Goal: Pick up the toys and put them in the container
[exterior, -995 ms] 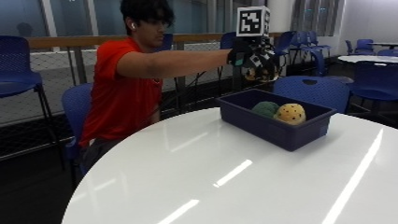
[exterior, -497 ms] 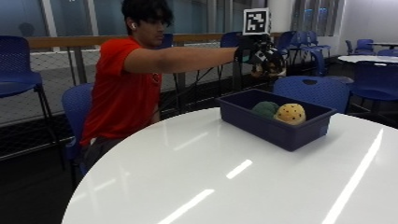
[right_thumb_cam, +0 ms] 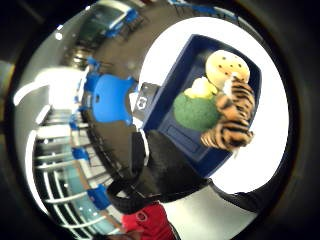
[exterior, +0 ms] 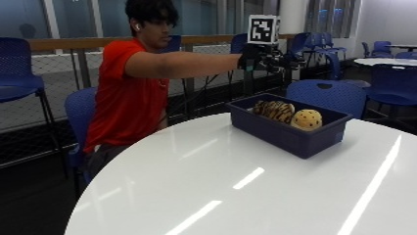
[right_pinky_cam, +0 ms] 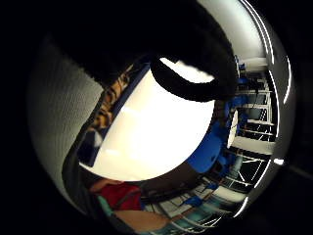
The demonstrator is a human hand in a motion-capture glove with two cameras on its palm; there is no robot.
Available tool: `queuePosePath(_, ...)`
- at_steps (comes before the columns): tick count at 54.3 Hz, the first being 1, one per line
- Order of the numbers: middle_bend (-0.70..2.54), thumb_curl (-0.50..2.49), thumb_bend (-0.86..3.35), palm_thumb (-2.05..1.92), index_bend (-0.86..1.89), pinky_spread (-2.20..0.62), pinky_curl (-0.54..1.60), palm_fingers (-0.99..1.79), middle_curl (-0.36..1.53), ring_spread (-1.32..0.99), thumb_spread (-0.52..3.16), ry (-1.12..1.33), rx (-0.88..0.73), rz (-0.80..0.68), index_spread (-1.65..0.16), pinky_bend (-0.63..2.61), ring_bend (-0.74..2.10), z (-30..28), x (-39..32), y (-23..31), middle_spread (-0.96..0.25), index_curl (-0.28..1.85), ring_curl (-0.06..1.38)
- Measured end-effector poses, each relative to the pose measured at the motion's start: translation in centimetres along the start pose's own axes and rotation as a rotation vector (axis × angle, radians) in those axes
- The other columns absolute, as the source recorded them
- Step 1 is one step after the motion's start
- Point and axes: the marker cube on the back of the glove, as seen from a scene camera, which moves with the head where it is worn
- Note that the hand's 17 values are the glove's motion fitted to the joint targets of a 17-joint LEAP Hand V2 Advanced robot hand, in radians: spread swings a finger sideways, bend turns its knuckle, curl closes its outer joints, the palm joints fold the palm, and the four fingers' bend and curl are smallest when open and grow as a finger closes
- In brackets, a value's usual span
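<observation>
While the gloved right hand (exterior: 261, 55) hung in the air above the container (exterior: 287, 132), it held nothing. Its fingers (right_pinky_cam: 195, 90) looked softly bent and relaxed, with no toy between them.

The stripy tiger toy (exterior: 275, 110) was down inside the container, at the end nearer the person. It seemed to sit on top of a round green toy (right_thumb_cam: 195, 112). A yellow toy with dark dots (exterior: 306, 119) lay just beside the tiger, also inside the container. I could see three toys in there, and all of them were below the hand and apart from it.

I think the step in hand was the drop, and it looked done, since the tiger was in and the hand was bare of toys. No other toy showed on the table (exterior: 228, 186) around the container, so the job looked close to finished, or all finished. If a toy was left somewhere out of sight, the next move would be to bring the hand away from the container, find that toy and close the fingers around it.

Under the container the table was round, white and shiny, with bright streaks of light on it. Behind the container stood blue chairs (exterior: 326, 95), a railing and big windows.
</observation>
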Motion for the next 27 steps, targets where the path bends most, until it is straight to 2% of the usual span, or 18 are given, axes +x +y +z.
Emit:
queuePosePath(8,0.13,0.41,-0.08,-0.09,0.10,0.11,0.37,-0.23,0.36,0.02,1.08,0.006,-0.006,0.007,-0.34,1.18,0.18,0.9,2.2,1.2,-0.08,0.40,0.35)
queuePosePath(17,0.13,0.34,-0.07,-0.09,0.11,0.13,0.35,-0.22,0.32,0.04,1.07,0.071,-0.024,0.094,-0.33,1.13,0.17,3.4,6.5,2.9,-0.07,0.34,0.34)
queuePosePath(27,0.13,0.29,-0.07,-0.09,0.11,0.14,0.33,-0.22,0.30,0.05,1.06,0.006,-0.065,0.111,-0.32,1.09,0.17,6.5,10.0,5.6,-0.07,0.30,0.32)
